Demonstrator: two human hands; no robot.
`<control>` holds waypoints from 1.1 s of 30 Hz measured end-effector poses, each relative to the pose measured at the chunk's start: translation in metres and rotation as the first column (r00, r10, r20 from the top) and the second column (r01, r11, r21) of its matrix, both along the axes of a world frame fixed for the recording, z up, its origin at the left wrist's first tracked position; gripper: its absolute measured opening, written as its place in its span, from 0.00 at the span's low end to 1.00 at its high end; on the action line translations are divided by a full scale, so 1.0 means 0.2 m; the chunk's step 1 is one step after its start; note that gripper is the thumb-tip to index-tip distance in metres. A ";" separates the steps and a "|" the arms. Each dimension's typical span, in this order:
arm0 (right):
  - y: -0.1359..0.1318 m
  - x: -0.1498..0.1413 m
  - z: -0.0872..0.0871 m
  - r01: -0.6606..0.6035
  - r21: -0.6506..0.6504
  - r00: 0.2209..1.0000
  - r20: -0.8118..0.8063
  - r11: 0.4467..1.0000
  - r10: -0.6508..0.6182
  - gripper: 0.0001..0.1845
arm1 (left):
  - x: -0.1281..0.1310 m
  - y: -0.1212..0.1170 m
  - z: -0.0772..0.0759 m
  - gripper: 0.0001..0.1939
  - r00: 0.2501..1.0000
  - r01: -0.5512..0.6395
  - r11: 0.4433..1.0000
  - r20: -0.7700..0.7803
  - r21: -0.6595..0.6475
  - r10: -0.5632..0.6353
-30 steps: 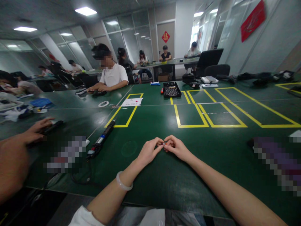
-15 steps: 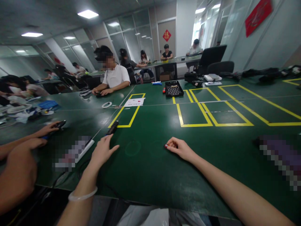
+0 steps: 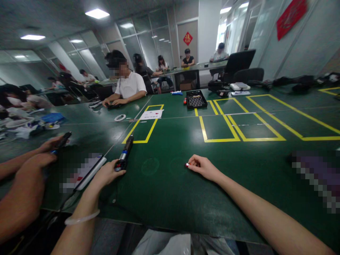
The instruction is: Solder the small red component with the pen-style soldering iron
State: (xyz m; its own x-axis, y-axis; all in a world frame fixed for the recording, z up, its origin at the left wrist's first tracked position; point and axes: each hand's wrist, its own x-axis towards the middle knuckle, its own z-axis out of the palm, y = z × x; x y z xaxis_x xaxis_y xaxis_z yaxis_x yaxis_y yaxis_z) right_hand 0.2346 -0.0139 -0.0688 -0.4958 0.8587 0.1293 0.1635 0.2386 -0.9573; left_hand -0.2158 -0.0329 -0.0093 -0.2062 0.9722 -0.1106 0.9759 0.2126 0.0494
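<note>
My left hand [image 3: 110, 172] is closed around the lower end of a slim black corded tool [image 3: 128, 146] with a blue and silver band. The tool lies on the green table, its far end pointing away from me. Part of its near end is hidden by my fingers. Farther right, my right hand [image 3: 200, 164] rests on the table with its fingers pinched together. A tiny red and white piece [image 3: 187, 165] sticks out at its fingertips; its kind is too small to make out.
Beyond my hands stand a black tray [image 3: 196, 100] of small parts and a white paper sheet [image 3: 152, 114]. Yellow tape marks rectangles on the table. At left, a phone-like device [image 3: 90, 172] lies near a co-worker's hand [image 3: 51, 144] holding a similar tool. Another person sits across.
My hands were together on the small piece; my left hand has moved left, opened over the black tool and closed on it, turning it more upright in view. My right hand keeps the piece.
</note>
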 end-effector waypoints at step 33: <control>-0.02 -0.02 0.05 0.020 0.222 0.983 0.176 0.975 -0.060 0.08 | 1.38 -0.02 0.06 0.29 0.832 0.555 0.831 0.003 -0.030 -0.555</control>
State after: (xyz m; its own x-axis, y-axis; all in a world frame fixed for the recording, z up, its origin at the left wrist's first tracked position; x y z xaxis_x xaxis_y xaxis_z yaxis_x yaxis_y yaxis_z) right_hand 0.2304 -0.0186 -0.0595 -0.4943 0.8390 0.2274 0.3420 0.4283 -0.8365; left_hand 0.0606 -0.0376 0.0035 0.3664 0.9197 -0.1407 0.9304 -0.3636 0.0463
